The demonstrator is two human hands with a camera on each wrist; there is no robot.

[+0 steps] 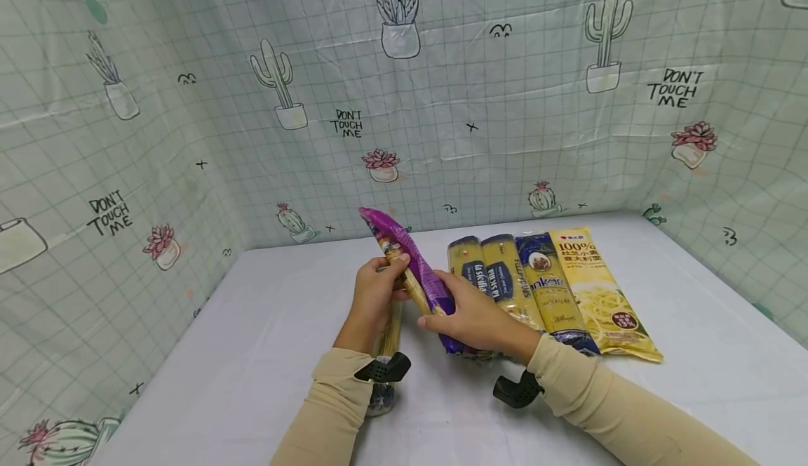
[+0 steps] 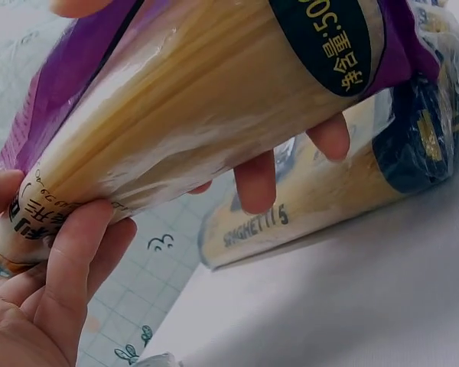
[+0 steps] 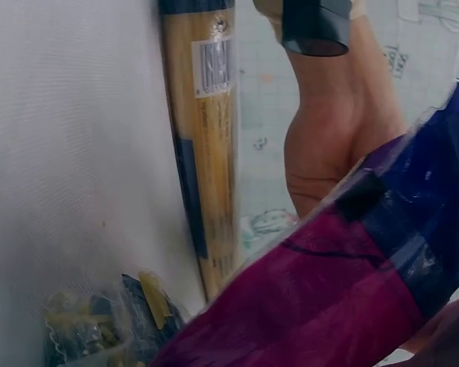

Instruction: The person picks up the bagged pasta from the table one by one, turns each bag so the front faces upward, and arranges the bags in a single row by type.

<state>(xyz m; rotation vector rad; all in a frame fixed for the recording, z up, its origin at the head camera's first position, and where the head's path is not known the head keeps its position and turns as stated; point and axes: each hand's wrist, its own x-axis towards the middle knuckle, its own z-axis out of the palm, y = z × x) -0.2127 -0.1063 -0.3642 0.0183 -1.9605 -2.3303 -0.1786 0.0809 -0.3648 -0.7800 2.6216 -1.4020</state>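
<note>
Head view first, and both hands were on it! The purple packet (image 1: 424, 269) was up off the table (image 1: 290, 325), tilted, its upper tip leaning toward the back edge. The left hand (image 1: 372, 294) pinched it around the middle, thumb on top, fingers bent in beneath. The right hand (image 1: 473, 315) had the lower end, thumb and fingers curled about it. Under the left wrist lay a lone pack (image 1: 391, 333), pointing from the front edge toward the back. And over toward the right edge, a row: two spaghetti packs (image 1: 501, 269) side by side, the ankara pack (image 1: 555, 290) next, then the yellow pack (image 1: 606, 290) outermost, its top near the back edge.

Across to the left wrist: pasta showed through the packet's clear side, and the left thumb and fingers closed on its narrower end. Right-hand fingertips (image 2: 256, 183) peeped out from below, and behind them a pack marked "SPAGHETTI 5" (image 2: 306, 199) rested on the table.

Then the right wrist: the packet's purple-and-blue wrapping swept across the lower right corner, a barcoded pack (image 3: 203, 145) beyond it. The right hand's grip was mostly hidden there.
</note>
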